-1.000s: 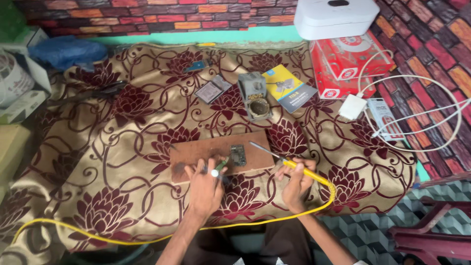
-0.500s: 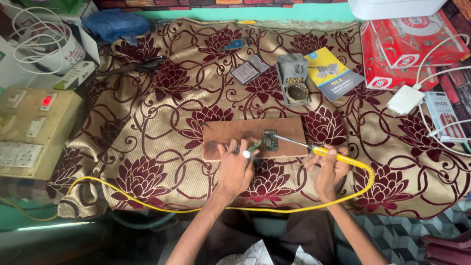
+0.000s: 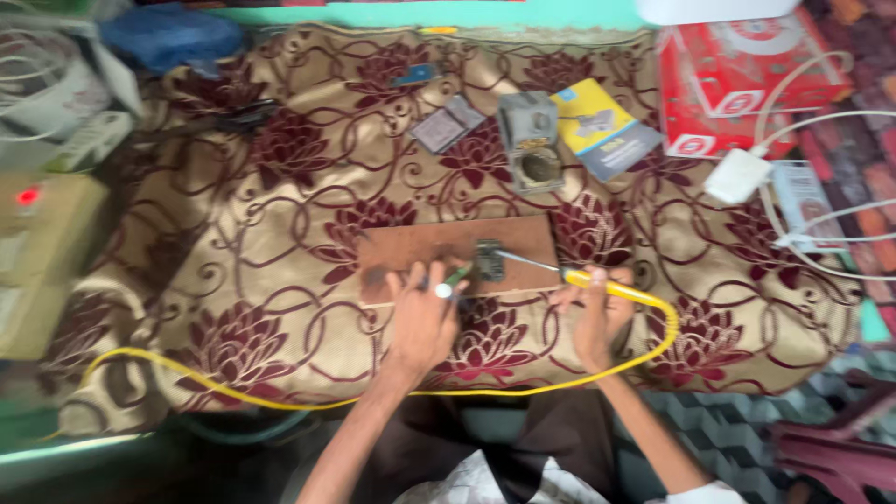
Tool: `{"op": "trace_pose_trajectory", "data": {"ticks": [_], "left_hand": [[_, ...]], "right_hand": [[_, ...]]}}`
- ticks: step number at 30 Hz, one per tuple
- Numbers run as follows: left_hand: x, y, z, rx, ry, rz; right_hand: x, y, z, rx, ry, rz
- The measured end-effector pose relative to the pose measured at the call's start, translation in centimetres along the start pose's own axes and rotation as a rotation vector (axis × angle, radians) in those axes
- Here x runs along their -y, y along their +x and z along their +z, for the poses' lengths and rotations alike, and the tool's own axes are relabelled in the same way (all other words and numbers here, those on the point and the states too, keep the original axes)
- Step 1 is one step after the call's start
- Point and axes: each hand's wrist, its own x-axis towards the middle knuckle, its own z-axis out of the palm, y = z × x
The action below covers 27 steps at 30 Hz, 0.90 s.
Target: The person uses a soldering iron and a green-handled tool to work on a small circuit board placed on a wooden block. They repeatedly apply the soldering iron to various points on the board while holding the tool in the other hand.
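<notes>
A brown wooden board (image 3: 420, 252) lies on a flowered cloth (image 3: 280, 215). On it sits a small dark circuit part (image 3: 488, 259). My left hand (image 3: 420, 317) rests at the board's front edge and pinches a thin green-tipped tool (image 3: 455, 277) that points toward the part. My right hand (image 3: 597, 313) grips a yellow-handled soldering iron (image 3: 597, 280); its metal tip (image 3: 523, 260) reaches the part from the right. The iron's yellow cord (image 3: 644, 350) loops right and runs back left along the cloth's front.
Behind the board lie a grey square device (image 3: 528, 140), a blue and yellow booklet (image 3: 602, 135), small dark cards (image 3: 448, 123), red boxes (image 3: 747, 84) and a white charger with cables (image 3: 737, 175). A beige unit with a red light (image 3: 42, 243) stands at the left.
The camera view has shifted and come closer, with some blur. Both hands stay at the board with the same tools; the iron's tip remains at the small part.
</notes>
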Motion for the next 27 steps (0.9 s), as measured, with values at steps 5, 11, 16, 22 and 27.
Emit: {"op": "trace_pose_trajectory", "data": {"ticks": [5,11,16,22,27], "left_hand": [[-0.3,0.2,-0.3,-0.122,-0.092,0.08],[-0.2,-0.2,-0.2,-0.035,-0.081,0.0],[0.1,-0.4,-0.3,-0.139,-0.061,0.065],[0.2,-0.5,0.5,-0.086,-0.205,-0.112],[0.5,-1.7,0.2,-0.402,-0.273,-0.088]], "right_hand": [[0.7,0.1,0.2,0.023,-0.04,-0.028],[1.4,0.0,1.0,0.012,-0.033,0.005],[2.0,0.1,1.6,0.013,0.003,0.002],[3.1,0.2,2.0,0.081,0.025,-0.073],[4.2,-0.5,2.1,0.042,0.006,-0.036]]}}
